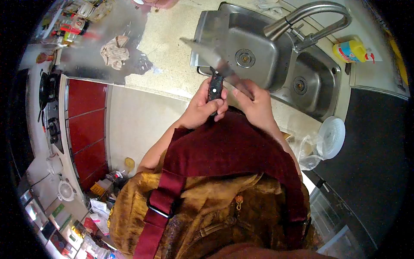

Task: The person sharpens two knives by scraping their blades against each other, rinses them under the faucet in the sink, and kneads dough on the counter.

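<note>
My left hand (202,105) is closed round the black riveted handle of a wide-bladed knife (214,90), whose broad grey blade points up toward the sink. In my right hand (257,102) is the dark handle of a second knife (241,85). The second knife's pale blade slants up and left across the wide one and is smeared by motion. Whether the two blades touch, I cannot tell. Both hands are side by side in front of a dark red apron (224,142), near the counter's front edge.
Beyond the hands is a double steel sink (258,64) with a curved faucet (317,11). A yellow bottle (350,52) stands to its right. A crumpled cloth (115,52) lies on the left counter. At the lower right are a white plastic lid (333,137) and a clear bag (308,157).
</note>
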The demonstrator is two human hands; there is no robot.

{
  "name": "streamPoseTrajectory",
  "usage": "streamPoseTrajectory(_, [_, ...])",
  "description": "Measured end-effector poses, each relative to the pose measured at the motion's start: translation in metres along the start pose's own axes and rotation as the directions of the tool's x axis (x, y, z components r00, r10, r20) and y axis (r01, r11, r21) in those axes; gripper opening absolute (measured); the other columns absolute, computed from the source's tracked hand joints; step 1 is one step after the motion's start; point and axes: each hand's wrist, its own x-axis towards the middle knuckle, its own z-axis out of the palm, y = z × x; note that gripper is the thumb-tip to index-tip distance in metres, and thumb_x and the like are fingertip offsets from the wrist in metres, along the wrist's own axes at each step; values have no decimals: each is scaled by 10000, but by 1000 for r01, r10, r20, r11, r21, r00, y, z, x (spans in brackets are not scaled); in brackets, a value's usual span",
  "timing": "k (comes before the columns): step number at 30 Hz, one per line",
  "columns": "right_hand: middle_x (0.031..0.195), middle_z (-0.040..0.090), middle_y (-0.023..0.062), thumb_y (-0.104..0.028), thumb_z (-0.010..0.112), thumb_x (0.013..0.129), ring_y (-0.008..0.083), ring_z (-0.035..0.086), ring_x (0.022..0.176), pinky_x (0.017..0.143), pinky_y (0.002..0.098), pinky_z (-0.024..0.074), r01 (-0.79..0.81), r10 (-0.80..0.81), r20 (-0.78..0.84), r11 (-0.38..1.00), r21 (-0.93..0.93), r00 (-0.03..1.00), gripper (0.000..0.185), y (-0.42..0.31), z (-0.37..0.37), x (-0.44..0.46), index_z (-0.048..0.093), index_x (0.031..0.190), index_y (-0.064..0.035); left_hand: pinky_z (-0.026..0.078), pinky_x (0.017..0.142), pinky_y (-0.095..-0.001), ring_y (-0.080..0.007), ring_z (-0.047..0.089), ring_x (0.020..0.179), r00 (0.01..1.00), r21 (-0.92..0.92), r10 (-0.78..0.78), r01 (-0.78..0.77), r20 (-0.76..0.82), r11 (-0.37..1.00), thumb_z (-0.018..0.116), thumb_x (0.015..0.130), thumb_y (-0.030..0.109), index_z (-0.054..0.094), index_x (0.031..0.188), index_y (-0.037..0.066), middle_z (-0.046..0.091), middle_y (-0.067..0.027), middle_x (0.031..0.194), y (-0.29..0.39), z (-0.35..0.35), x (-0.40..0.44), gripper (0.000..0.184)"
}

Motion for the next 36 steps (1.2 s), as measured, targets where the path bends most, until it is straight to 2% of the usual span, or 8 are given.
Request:
streamPoseTrajectory(4, [693, 605, 55, -84, 642, 717, 222, 594, 611, 639, 327, 469, 447, -487, 35, 768, -458, 873, 379, -9, -3, -1, 652, 1094, -44, 424, 559, -266, -130, 476, 670, 996, 269, -23, -1, 87, 963, 457, 894, 12, 411, 1155, 71, 487, -38, 876, -5, -14, 4, 272])
streamPoseTrajectory(7, [559, 490, -14, -83, 609, 654, 150, 493, 490, 524, 295, 363, 631, -720, 179, 426, -648, 670, 457, -20, -7, 1, 669, 1107, -85, 420, 561, -267, -127, 474, 666, 999, 94, 28, -26, -29, 995, 459, 900, 24, 431, 1102, 65, 491, -35, 843, -15, -5, 14, 208])
streamPoseTrajectory(11, [560, 499, -12, -79, 594, 676, 152, 494, 491, 530, 306, 370, 604, -716, 155, 429, -672, 681, 445, -17, -4, 3, 664, 1116, -70, 415, 564, -268, -123, 471, 661, 994, -48, 32, -37, -104, 998, 461, 908, 39, 458, 1030, 57, 497, -30, 800, -24, -1, 19, 124])
streamPoseTrajectory(20, [623, 574, 3, -67, 651, 693, 166, 568, 536, 550, 314, 395, 472, -640, 60, 497, -728, 766, 432, 0, -14, 15, 643, 1126, -67, 403, 571, -271, -114, 466, 650, 998, 405, -35, 9, 55, 914, 467, 926, 73, 519, 869, 38, 509, -21, 703, 1, 9, 0, 85])
streamPoseTrajectory(21, [626, 576, 3, -67, 654, 692, 165, 569, 536, 550, 313, 395, 472, -643, 39, 518, -714, 765, 432, 1, -18, 14, 643, 1124, -68, 433, 605, -261, -104, 493, 674, 994, 411, -40, -5, 102, 912, 468, 954, 112, 534, 975, 31, 550, -25, 777, 0, 3, 3, 107])
streamPoseTrajectory(26, [589, 554, -4, -65, 652, 686, 145, 547, 510, 535, 290, 377, 624, -747, 79, 488, -610, 661, 398, -3, -10, 5, 662, 1084, -60, 455, 645, -253, -99, 521, 721, 981, -184, 116, -144, -156, 972, 478, 960, 141, 521, 1067, 32, 567, -29, 844, -35, -9, 46, 158])
streamPoseTrajectory(30, [557, 531, -13, -71, 629, 690, 130, 527, 495, 526, 279, 368, 619, -746, 109, 450, -644, 656, 353, -15, -10, 6, 681, 1038, -52, 473, 677, -247, -95, 544, 758, 940, -324, 148, -250, -307, 912, 486, 966, 164, 510, 1140, 33, 580, -33, 896, -55, -17, 63, 220])
streamPoseTrajectory(36, [561, 476, -25, -146, 621, 697, 144, 486, 496, 485, 304, 349, 601, -771, 110, 389, -698, 627, 395, -3, -5, 8, 674, 1083, -86, 486, 710, -254, -98, 564, 812, 890, 115, 369, -350, -268, 929, 510, 952, 161, 496, 1201, 40, 594, -44, 956, -49, -4, 53, 277])
